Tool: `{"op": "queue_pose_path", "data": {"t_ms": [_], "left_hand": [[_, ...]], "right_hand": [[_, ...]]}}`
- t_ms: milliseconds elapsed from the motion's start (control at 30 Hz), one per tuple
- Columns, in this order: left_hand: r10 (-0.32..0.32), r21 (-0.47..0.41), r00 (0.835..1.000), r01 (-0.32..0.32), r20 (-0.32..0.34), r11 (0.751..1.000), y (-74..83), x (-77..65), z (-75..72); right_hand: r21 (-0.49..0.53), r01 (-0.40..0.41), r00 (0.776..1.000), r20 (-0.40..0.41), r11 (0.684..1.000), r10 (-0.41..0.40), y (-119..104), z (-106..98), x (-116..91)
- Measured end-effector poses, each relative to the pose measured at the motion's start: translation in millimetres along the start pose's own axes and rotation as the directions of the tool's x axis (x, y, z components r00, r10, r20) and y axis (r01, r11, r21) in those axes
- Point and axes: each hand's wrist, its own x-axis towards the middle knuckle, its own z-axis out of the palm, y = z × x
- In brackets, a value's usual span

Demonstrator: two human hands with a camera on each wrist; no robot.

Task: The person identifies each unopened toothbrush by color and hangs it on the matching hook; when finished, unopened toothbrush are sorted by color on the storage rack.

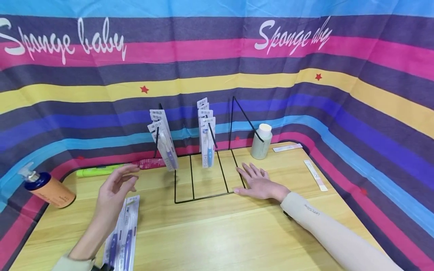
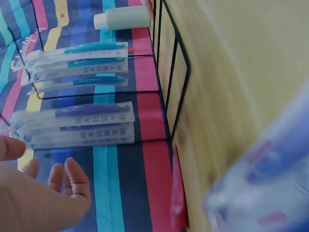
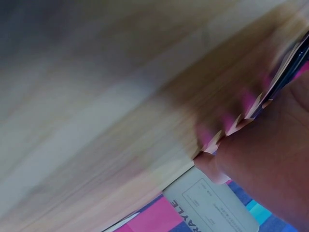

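Observation:
My left hand hovers over the table's left side, fingers loosely bent with nothing between them. Beneath it lie packaged toothbrushes with purple handles, partly hidden by the forearm. A black wire display rack stands against the back cloth. Purple toothbrush packs hang from its left hook, and blue toothbrush packs from the middle one. In the left wrist view, the fingers are close to the hanging purple packs. Palm down with spread fingers, my right hand rests at the rack base's right end.
A white-capped bottle stands behind the right hand. Two paper strips lie at the right edge. An orange pump bottle is at the far left. Green and magenta tubes lie along the back.

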Motion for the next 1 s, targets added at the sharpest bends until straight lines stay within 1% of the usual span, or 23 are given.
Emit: {"op": "queue_pose_path", "data": {"t_ms": [67, 167, 233, 300, 367, 433, 500, 533, 600, 633, 667, 733, 767, 800, 833, 867, 933, 1000], "left_hand": [[-0.042, 0.030, 0.999, 0.043, -0.012, 0.999, 0.1, -14.4, -11.5], [-0.107, 0.110, 0.994, 0.109, -0.032, 0.988, -1.5, -34.9, -28.2], [-0.149, 0.133, 0.987, 0.155, -0.055, 0.979, -4.3, -46.2, -37.3], [-0.192, 0.121, 0.978, 0.201, -0.083, 0.972, -8.9, -55.8, -45.3], [-0.238, 0.087, 0.964, 0.249, -0.117, 0.965, -14.3, -64.4, -51.6], [-0.288, 0.049, 0.946, 0.298, -0.151, 0.953, -19.8, -72.0, -56.7], [-0.364, 0.028, 0.913, 0.375, -0.186, 0.926, -24.2, -78.4, -61.5], [-0.401, 0.049, 0.893, 0.418, -0.205, 0.907, -26.3, -80.3, -62.8], [-0.475, 0.108, 0.846, 0.510, -0.240, 0.854, -30.2, -82.5, -65.2], [-0.509, 0.150, 0.821, 0.555, -0.260, 0.818, -31.9, -83.3, -66.2], [-0.540, 0.200, 0.795, 0.598, -0.276, 0.776, -33.4, -83.8, -67.1], [-0.573, 0.319, 0.767, 0.641, -0.288, 0.698, -36.8, -84.0, -68.8], [-0.588, 0.357, 0.760, 0.650, -0.277, 0.671, -38.4, -84.2, -70.2], [-0.599, 0.397, 0.758, 0.648, -0.258, 0.650, -40.0, -84.8, -71.8], [-0.611, 0.450, 0.756, 0.642, -0.234, 0.621, -41.6, -85.1, -73.4], [-0.623, 0.498, 0.755, 0.628, -0.205, 0.598, -42.7, -85.3, -74.8], [-0.642, 0.570, 0.752, 0.595, -0.148, 0.566, -45.0, -85.3, -77.2], [-0.652, 0.631, 0.750, 0.560, -0.111, 0.537, -46.3, -85.1, -78.1]], "right_hand": [[-0.003, -0.002, 1.000, 0.003, 1.000, 0.002, 0.4, 0.9, -0.8], [-0.002, 0.002, 1.000, 0.005, 1.000, -0.002, 1.3, 2.2, -1.4], [-0.001, 0.006, 1.000, 0.004, 1.000, -0.006, 1.8, 2.8, -1.5], [0.000, 0.011, 1.000, -0.003, 1.000, -0.011, 2.2, 2.8, -1.6], [-0.001, 0.007, 1.000, -0.006, 1.000, -0.007, 2.3, 2.6, -1.5], [-0.003, 0.004, 1.000, -0.007, 1.000, -0.004, 1.8, 2.0, -1.6], [-0.001, 0.006, 1.000, -0.007, 1.000, -0.006, 1.0, 1.4, -1.1], [0.001, 0.007, 1.000, -0.006, 1.000, -0.007, 1.1, 0.9, -1.1], [0.002, 0.007, 1.000, -0.003, 1.000, -0.007, 1.0, -0.2, -1.5], [0.003, 0.007, 1.000, -0.002, 1.000, -0.007, 0.9, -0.6, -1.6], [0.002, 0.007, 1.000, -0.001, 1.000, -0.007, 1.0, -0.8, -1.6], [-0.001, 0.003, 1.000, 0.002, 1.000, -0.003, 1.1, -1.0, -2.1], [-0.002, 0.002, 1.000, 0.003, 1.000, -0.002, 1.1, -1.0, -2.3], [-0.001, 0.002, 1.000, 0.003, 1.000, -0.002, 1.3, -0.9, -2.4], [0.000, 0.001, 1.000, 0.004, 1.000, -0.001, 1.6, -0.6, -2.1], [0.002, 0.002, 1.000, 0.004, 1.000, -0.002, 1.6, -0.4, -2.2], [0.003, -0.001, 1.000, 0.007, 1.000, 0.000, 1.3, -0.1, -2.2], [0.000, -0.003, 1.000, 0.008, 1.000, 0.003, 1.3, 0.1, -2.5]]}}
